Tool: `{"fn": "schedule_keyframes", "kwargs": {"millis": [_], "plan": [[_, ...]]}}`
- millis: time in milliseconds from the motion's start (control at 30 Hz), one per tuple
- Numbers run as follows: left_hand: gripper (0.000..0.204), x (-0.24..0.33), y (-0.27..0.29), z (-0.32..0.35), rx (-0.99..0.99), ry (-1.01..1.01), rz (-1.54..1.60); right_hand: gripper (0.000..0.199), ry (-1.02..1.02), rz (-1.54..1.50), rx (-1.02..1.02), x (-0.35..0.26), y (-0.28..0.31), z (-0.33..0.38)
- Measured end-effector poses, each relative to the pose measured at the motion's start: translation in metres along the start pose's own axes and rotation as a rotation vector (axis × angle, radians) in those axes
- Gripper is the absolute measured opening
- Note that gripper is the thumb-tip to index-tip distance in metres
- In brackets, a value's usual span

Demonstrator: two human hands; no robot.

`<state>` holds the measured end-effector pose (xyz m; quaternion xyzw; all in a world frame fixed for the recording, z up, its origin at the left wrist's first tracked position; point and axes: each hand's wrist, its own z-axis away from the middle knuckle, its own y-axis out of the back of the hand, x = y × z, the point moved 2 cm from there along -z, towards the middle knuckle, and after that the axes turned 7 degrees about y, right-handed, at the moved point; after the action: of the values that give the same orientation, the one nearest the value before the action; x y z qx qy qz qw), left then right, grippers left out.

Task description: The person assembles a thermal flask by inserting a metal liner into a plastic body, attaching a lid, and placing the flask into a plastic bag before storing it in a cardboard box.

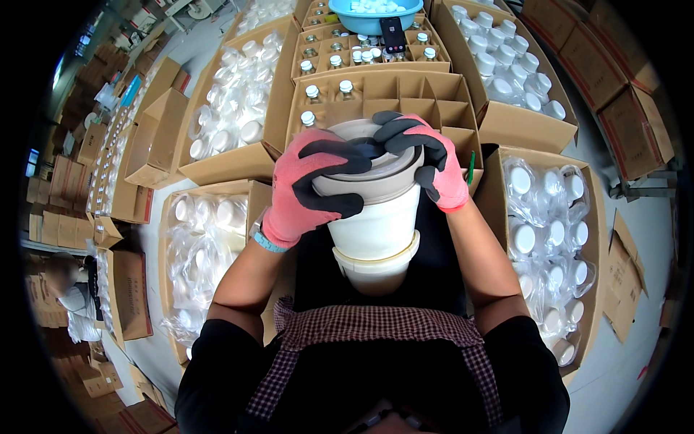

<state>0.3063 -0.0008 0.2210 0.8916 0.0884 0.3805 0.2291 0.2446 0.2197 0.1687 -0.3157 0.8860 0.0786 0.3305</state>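
Note:
Between my knees stands a stack of round, bucket-like containers, white (376,231) at the bottom and a grey round container (383,189) on top. My left hand (311,181), in a pink and dark grey glove, grips the grey container's left side, fingers over its rim and thumb lower on the wall. The right hand (426,155), gloved alike, is closed on the far right rim with bent fingers. Something dark shows between the fingertips inside the rim; it is too blurred to name. Just beyond is a divided carton (383,79) holding a few white-capped clear bottles (345,90).
Open cartons of white-capped containers in clear plastic stand left (206,239) and right (553,239). Farther off, a blue basin (372,22) of white caps and a phone (393,35) rest on bottle cartons. Stacked boxes (622,87) line the right. Another person (76,296) is far left.

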Motion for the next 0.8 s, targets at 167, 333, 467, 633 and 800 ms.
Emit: {"fn": "schedule_keyframes", "kwargs": {"millis": [167, 333, 467, 633, 800], "plan": [[0.055, 0.062, -0.032, 0.0, 0.112, 0.163, -0.54, 0.051, -0.075, -0.674, 0.141, 0.06, -0.014, 0.006], [0.052, 0.06, -0.04, -0.022, 0.008, 0.078, -0.546, 0.047, -0.186, -0.803, 0.237, 0.06, 0.004, 0.003], [0.039, -0.058, -0.007, -0.004, -0.139, 0.512, 0.781, 0.053, -0.018, 0.841, 0.091, -0.059, -0.06, 0.006], [0.029, -0.065, 0.013, -0.012, 0.164, 0.804, 0.911, 0.05, 0.062, 0.82, -0.149, -0.092, -0.089, -0.032], [0.017, -0.02, -0.02, -0.005, 0.152, 0.171, 0.302, 0.041, -0.143, 0.122, 0.053, -0.034, 0.009, -0.008]]}}
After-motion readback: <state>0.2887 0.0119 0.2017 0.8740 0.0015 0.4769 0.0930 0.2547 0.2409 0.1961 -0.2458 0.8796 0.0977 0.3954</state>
